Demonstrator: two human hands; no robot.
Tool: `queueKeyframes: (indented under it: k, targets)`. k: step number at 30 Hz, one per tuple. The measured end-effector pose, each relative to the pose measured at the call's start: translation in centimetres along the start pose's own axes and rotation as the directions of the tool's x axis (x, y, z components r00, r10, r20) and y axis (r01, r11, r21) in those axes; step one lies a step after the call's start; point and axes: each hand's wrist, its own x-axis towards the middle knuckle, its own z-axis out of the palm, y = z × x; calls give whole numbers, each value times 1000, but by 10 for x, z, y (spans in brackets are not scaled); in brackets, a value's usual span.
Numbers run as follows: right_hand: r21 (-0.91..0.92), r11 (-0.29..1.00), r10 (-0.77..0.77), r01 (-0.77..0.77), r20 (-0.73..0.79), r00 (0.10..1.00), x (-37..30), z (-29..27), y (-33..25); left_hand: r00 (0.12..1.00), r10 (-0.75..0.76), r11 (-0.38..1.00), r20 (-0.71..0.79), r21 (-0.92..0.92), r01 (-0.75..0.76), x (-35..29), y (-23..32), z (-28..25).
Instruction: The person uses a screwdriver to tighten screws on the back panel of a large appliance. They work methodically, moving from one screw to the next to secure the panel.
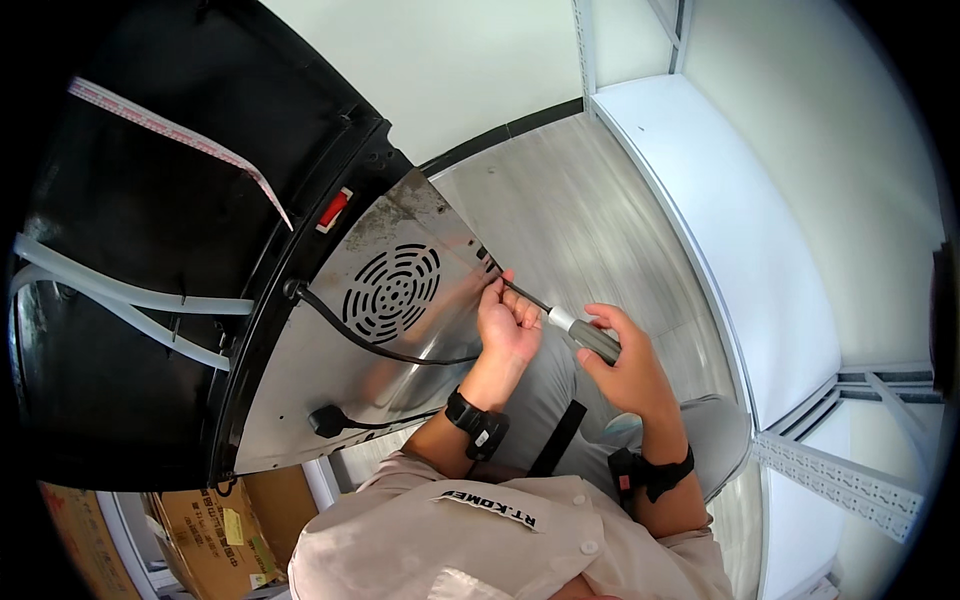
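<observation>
A screwdriver [596,340] with a grey handle points up and left, its shaft reaching the edge of a metal panel [300,390]. My right hand [632,368] grips that handle between thumb and fingers. At the panel's corner, my left hand [508,322] is closed with its fingertips beside the shaft's tip. Whatever those fingers pinch is hidden. The panel belongs to a large black appliance [130,400] and has a round slotted vent [393,292]. A black cable [370,343] runs across the panel toward my left wrist.
A red switch [335,209] sits on the black frame. Two pale hoses [130,291] and a measuring tape [165,127] lie over the black side. Cardboard boxes [215,535] stand at lower left. Metal shelving [840,480] and a white shelf board [720,230] stand to the right.
</observation>
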Motion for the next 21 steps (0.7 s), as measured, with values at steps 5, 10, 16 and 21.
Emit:
queueKeyframes:
  k: [5, 10, 16, 21]
  targets:
    - [95, 992, 87, -86, -7, 996, 4, 0, 14, 999, 9, 1000, -37, 10, -8, -5, -1, 6]
    - [-40, 989, -147, 144, -69, 987, 6, -2, 7, 1000, -2, 1000, -17, 2, 2, -5, 0, 5]
    - [-45, 996, -77, 72, -99, 992, 6, 0, 5, 1000, 2, 1000, -11, 7, -2, -5, -1, 4]
    - [62, 994, 90, -86, -58, 994, 6, 0, 15, 1000, 12, 1000, 3, 13, -12, -4, -1, 3]
